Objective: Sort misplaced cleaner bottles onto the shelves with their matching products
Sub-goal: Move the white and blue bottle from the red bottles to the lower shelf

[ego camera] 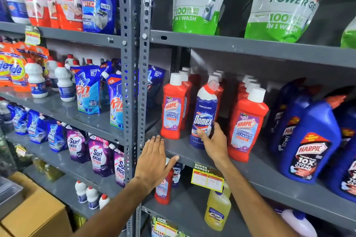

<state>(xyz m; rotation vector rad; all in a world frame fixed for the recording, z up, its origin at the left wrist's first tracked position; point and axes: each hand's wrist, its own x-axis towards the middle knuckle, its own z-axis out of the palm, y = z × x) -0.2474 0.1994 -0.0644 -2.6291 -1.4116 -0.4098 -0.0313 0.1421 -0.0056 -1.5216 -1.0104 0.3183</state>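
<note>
My right hand (212, 141) wraps around the bottom of the blue Domex bottle (204, 115), which stands between red Harpic bottles (245, 123). My left hand (154, 158) is open and flat, holding nothing, by the gray shelf (192, 157) edge.

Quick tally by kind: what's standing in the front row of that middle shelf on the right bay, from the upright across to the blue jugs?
Red Harpic Bathroom Cleaner bottles: 2 at the front, with more lined up behind them
Blue Domex bottle: 1, gripped by the right hand
Blue Harpic jugs: 2 clear at the front, with more behind and one partly cut off
Total: 5
</note>
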